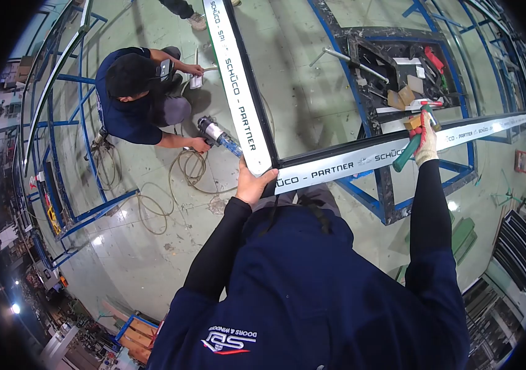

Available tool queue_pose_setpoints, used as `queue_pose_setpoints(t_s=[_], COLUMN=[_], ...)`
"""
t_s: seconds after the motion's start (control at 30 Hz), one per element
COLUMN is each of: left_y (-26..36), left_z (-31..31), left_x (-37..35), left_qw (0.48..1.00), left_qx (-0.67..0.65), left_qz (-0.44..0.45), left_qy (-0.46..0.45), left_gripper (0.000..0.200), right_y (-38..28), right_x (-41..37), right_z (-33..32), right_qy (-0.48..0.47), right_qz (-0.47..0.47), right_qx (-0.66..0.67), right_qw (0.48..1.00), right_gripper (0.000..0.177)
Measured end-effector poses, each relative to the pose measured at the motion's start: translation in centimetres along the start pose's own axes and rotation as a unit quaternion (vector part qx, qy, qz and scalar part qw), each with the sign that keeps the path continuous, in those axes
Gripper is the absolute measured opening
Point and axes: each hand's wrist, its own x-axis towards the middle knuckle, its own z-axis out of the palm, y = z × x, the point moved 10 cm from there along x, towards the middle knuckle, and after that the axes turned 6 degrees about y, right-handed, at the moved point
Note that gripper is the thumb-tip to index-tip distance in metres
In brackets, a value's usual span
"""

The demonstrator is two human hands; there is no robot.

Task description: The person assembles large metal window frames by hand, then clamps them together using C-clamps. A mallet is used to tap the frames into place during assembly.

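A large dark frame [343, 161], its faces covered in white printed film, lies before me with one corner close to my body. My bare left hand [254, 185] grips that corner, thumb on the film and fingers along the outer side. My right hand [426, 143], in a pale glove with red on the fingers, is closed around a green-handled mallet [406, 155] above the near side of the frame. A small wooden block [412, 123] sits against the gloved fingers.
A crouching person [128, 102] at left holds a tool with a clear canister [221, 135] near the frame corner. Hoses [190, 169] coil on the floor. A black tray [392, 80] of tools and blocks sits on a blue stand [386, 191]. Blue racks [81, 117] stand at left.
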Motion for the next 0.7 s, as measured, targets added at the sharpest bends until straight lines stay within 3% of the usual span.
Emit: queue_pose_setpoints(t_s=[0.17, 0.27, 0.6, 0.63, 0.7], left_y=[1.2, 2.0, 1.4, 1.2, -0.7], left_z=[-0.6, -1.2, -1.9, -1.7, -1.7], left_x=[-0.4, -0.8, -1.1, -1.0, -0.6], left_qw=[0.998, 0.994, 0.993, 0.993, 0.996], left_qx=[0.047, 0.109, 0.106, 0.109, 0.087], left_qz=[0.018, 0.020, 0.029, 0.026, 0.032], left_qy=[-0.025, -0.016, -0.032, -0.027, 0.006], left_gripper=[0.079, 0.084, 0.095, 0.094, 0.088], right_y=[0.1, 0.0, 0.1, 1.1, 0.4], right_x=[0.0, 0.2, 0.3, 2.9, 2.0], right_z=[-0.1, 0.1, -0.1, -0.3, -0.3], right_qy=[-0.001, -0.006, 0.007, -0.057, -0.061], right_qz=[-0.004, -0.006, -0.001, -0.040, -0.066], right_qx=[0.004, 0.007, -0.006, 0.022, -0.022], right_qw=[1.000, 1.000, 1.000, 0.997, 0.996], right_gripper=[0.041, 0.042, 0.040, 0.040, 0.041])
